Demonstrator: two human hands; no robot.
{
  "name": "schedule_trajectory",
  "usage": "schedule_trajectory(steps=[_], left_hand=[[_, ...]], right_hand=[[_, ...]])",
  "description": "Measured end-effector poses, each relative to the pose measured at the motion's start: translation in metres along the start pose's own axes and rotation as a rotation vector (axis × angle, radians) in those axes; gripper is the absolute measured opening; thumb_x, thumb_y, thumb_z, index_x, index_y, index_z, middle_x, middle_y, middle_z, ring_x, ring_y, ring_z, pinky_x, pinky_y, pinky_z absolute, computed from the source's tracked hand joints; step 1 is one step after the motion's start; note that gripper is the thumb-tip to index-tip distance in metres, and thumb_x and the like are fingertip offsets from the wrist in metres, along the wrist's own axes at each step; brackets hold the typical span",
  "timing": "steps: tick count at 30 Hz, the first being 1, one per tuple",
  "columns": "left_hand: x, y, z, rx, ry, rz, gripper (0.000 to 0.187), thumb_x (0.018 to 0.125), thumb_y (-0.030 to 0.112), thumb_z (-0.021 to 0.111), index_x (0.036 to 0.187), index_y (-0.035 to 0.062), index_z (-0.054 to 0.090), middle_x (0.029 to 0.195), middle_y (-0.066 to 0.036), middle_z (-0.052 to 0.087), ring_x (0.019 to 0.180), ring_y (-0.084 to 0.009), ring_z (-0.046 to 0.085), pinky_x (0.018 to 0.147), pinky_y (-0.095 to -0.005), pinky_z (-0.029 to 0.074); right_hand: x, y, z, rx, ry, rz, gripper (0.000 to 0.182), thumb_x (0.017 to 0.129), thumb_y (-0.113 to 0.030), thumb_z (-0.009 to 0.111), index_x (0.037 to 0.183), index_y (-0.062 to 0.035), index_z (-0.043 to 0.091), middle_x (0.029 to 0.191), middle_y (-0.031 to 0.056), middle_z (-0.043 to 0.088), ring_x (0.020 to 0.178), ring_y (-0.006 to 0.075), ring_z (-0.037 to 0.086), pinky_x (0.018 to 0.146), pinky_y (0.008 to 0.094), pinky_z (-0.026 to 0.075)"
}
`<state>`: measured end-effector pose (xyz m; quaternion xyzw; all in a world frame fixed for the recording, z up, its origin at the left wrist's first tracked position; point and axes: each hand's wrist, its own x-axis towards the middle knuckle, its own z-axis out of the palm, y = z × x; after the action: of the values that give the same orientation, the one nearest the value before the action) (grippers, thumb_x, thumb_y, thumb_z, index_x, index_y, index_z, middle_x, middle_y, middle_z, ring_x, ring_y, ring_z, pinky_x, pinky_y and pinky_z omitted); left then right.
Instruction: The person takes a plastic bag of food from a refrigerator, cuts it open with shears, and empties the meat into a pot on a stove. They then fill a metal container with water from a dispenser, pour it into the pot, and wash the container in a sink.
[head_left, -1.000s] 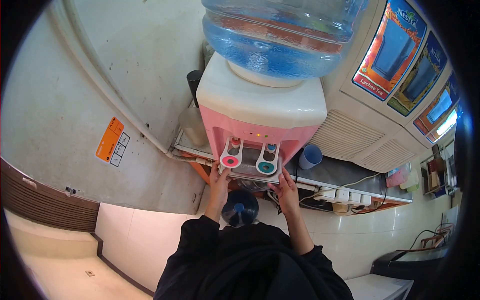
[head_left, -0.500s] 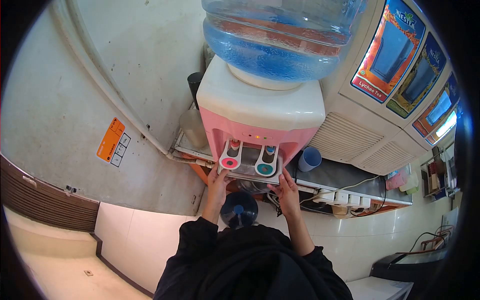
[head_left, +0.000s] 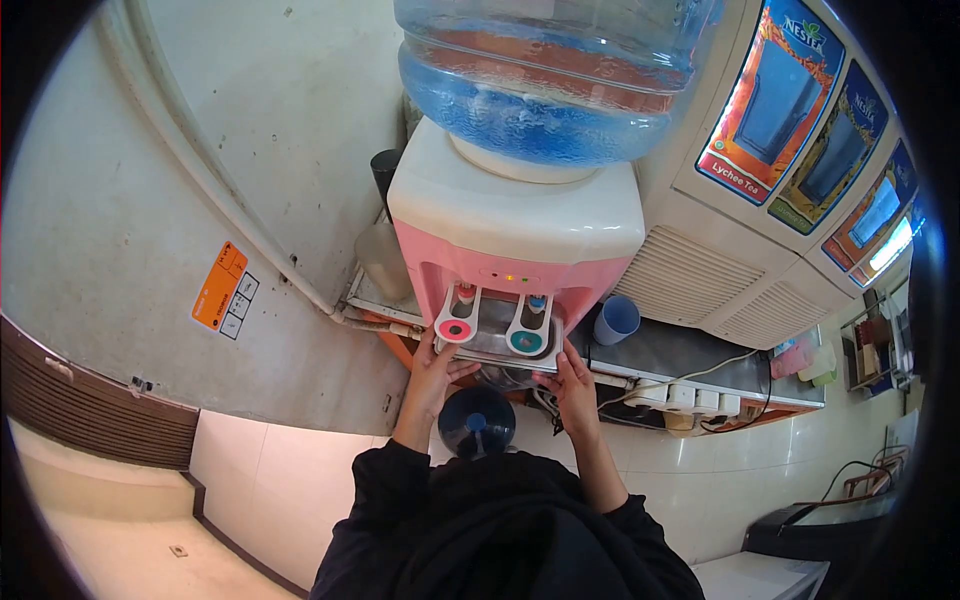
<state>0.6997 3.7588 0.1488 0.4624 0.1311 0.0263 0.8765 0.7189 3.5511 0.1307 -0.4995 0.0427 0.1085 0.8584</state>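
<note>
A pink and white water dispenser [head_left: 520,225] stands before me with a large blue water bottle [head_left: 545,95] upside down on top. Its red-marked tap lever [head_left: 456,330] and green-marked tap lever [head_left: 527,342] hang over a metal drip tray [head_left: 490,357] at the front. My left hand [head_left: 430,378] grips the tray's left front corner, the thumb up by the red lever and the fingers beneath. At the right front corner, my right hand [head_left: 573,388] pinches the tray edge. The tray's underside and part of the fingertips are hidden.
A blue cup [head_left: 617,320] stands on the counter to the right, beside a drinks machine [head_left: 700,270]. Power sockets [head_left: 690,401] and cables run along the counter's front. Below my hands, another blue bottle [head_left: 477,420] is on the floor. A pipe [head_left: 270,240] follows the left wall.
The view has shifted slightly, with the dispenser a little further left. My left hand's fingers now reach further under the tray. Both hands stay at its corners.
</note>
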Motion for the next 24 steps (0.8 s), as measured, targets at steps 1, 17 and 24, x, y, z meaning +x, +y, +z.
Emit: schedule_trajectory(steps=[1, 17, 24], left_hand=[[-0.001, 0.001, 0.001, -0.021, -0.005, -0.024, 0.041, 0.087, 0.008, 0.045, 0.126, 0.0080, 0.030, 0.114, -0.013, 0.049, 0.089, -0.0304, 0.060, 0.078, -0.0437, 0.051], [-0.002, -0.008, 0.007, 0.015, 0.039, 0.022, 0.038, 0.087, 0.008, 0.044, 0.123, 0.0068, 0.031, 0.114, -0.015, 0.047, 0.084, -0.0307, 0.061, 0.077, -0.0417, 0.052], [0.001, -0.019, 0.009, -0.087, 0.111, 0.091, 0.048, 0.086, 0.006, 0.046, 0.129, 0.0082, 0.026, 0.108, -0.012, 0.051, 0.073, -0.0237, 0.063, 0.066, -0.0353, 0.054]], right_hand=[[0.000, -0.001, 0.000, 0.001, -0.010, -0.001, 0.040, 0.092, -0.017, 0.040, 0.129, -0.0027, 0.034, 0.110, 0.0065, 0.054, 0.089, 0.0133, 0.057, 0.073, 0.0273, 0.051], [-0.001, -0.006, 0.007, 0.007, -0.054, -0.003, 0.041, 0.093, -0.016, 0.039, 0.130, -0.0012, 0.031, 0.111, 0.0068, 0.054, 0.091, 0.0161, 0.059, 0.077, 0.0308, 0.052], [0.001, -0.009, 0.002, -0.072, -0.076, 0.001, 0.039, 0.092, -0.015, 0.038, 0.129, -0.0012, 0.033, 0.110, 0.0090, 0.054, 0.090, 0.0179, 0.059, 0.076, 0.0323, 0.052]])
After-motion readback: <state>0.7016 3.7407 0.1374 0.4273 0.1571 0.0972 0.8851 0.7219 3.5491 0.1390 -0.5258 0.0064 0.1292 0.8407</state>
